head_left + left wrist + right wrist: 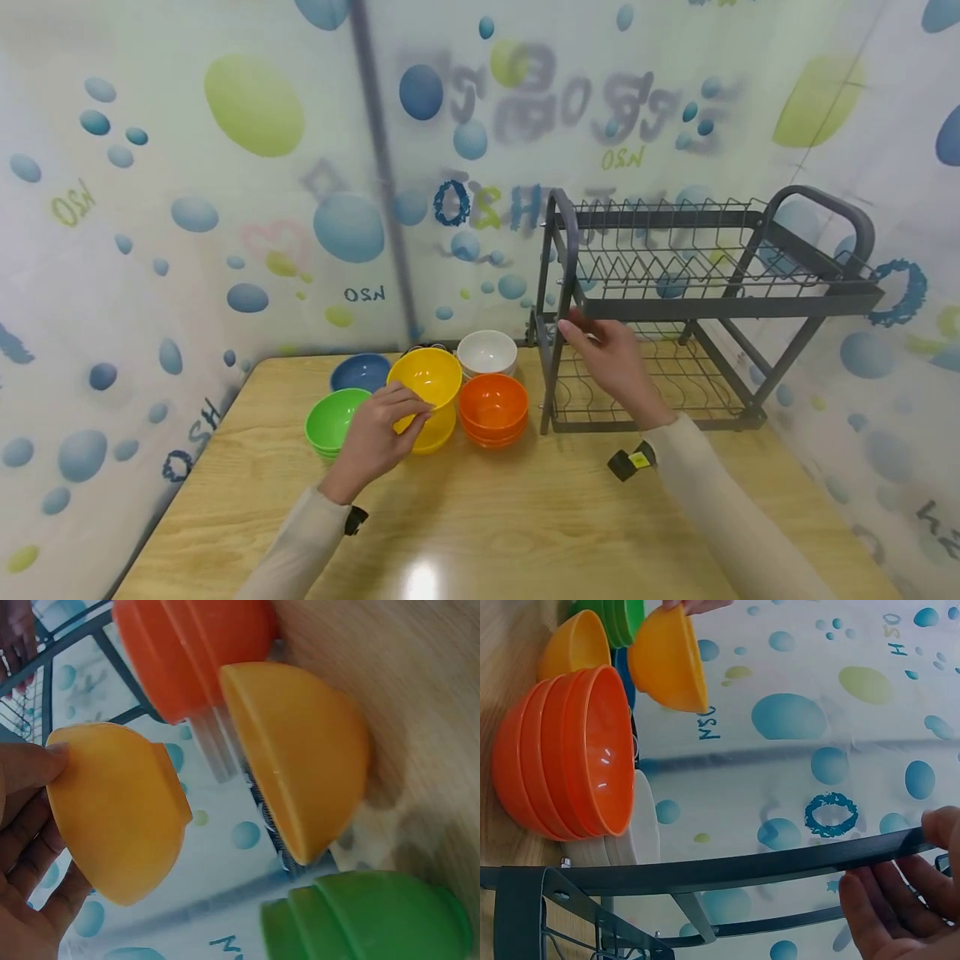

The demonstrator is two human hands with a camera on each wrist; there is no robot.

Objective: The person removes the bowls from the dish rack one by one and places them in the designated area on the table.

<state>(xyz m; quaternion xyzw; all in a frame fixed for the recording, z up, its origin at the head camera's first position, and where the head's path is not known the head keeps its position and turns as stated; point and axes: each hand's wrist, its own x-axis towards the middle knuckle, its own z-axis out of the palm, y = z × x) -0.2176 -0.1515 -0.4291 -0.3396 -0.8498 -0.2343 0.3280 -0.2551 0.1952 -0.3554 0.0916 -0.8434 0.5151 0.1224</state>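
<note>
My left hand pinches the rim of a yellow bowl, which is lifted above a second yellow bowl on the table. With thumb and fingers my right hand grips the upright post of a dark grey two-tier dish rack, on its near left side. Close around the left hand stand a green bowl stack, a blue bowl and an orange bowl stack. White bowls sit behind the orange ones.
The wooden table ends at a patterned curtain along the back and sides. Wire shelves of the rack overhang the table's right side. A wrist strap hangs at the right sleeve.
</note>
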